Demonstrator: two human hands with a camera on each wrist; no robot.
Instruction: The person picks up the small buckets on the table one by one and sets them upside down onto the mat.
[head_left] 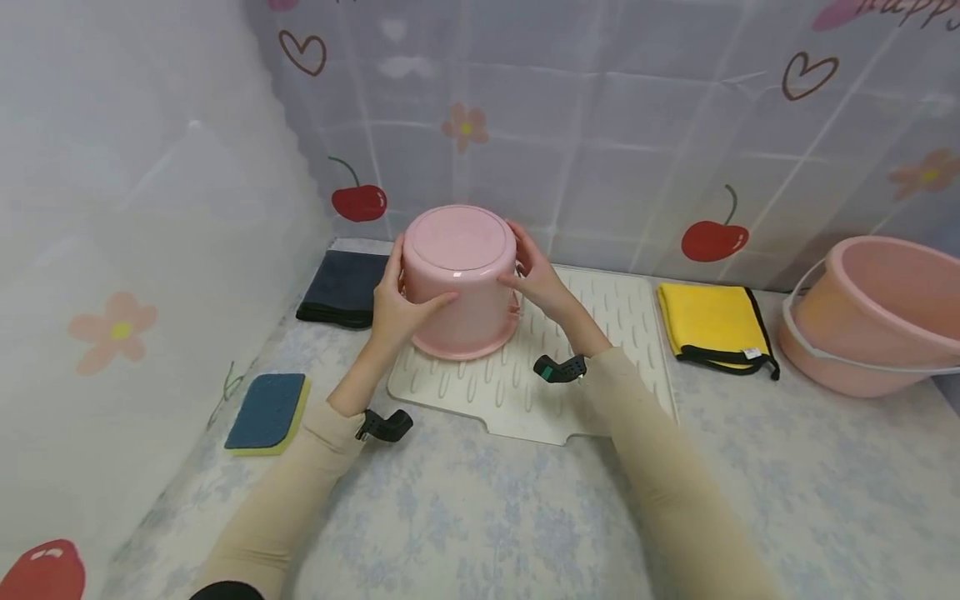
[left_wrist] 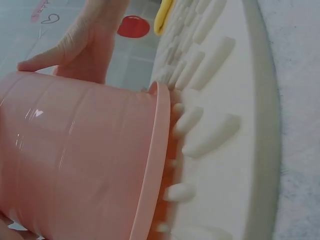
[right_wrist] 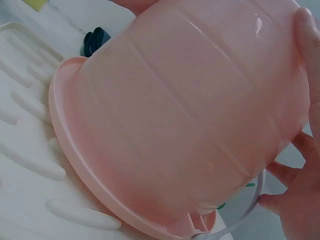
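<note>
A small pink bucket [head_left: 468,312] stands upside down at the left part of a white ridged drainer mat [head_left: 600,312], its round base facing up. My left hand [head_left: 397,308] holds its left side near the base, thumb across the front. From the other side my right hand [head_left: 543,283] grips it, thumb also in front. In the left wrist view the bucket's rim [left_wrist: 156,160] lies down at the ridges; some of it may be slightly raised, I cannot tell. The right wrist view shows a pale handle [right_wrist: 250,212] hanging beside my right fingers.
A dark folded cloth [head_left: 341,287] lies behind the left hand, and a blue and yellow sponge [head_left: 267,412] sits nearer at the left. Right of the mat are a yellow cloth [head_left: 708,317] with black edging and a larger pink bucket [head_left: 847,342]. A printed curtain [head_left: 585,125] hangs behind.
</note>
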